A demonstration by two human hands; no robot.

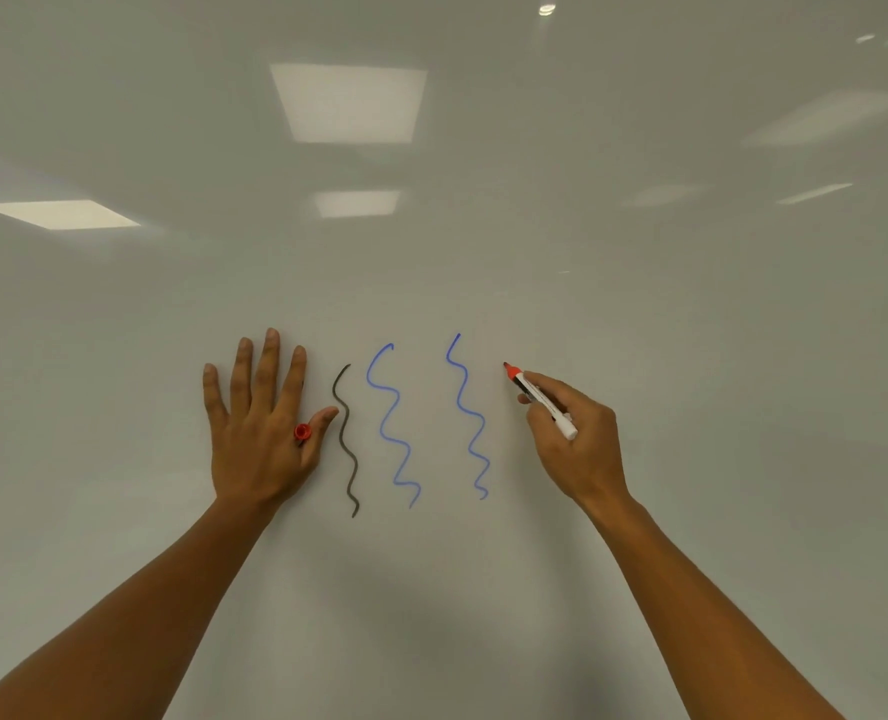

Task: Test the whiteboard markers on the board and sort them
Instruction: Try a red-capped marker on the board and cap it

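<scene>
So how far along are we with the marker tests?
Done: three test squiggles stand on the whiteboard, one black line and two blue lines. In hand: the right hand holds a red marker, uncapped, tip at or near the board with no red stroke showing yet; its red cap sits pinched in the left hand, which lies flat on the board. Left: the red test, and the sorting, of which nothing shows here.
</scene>
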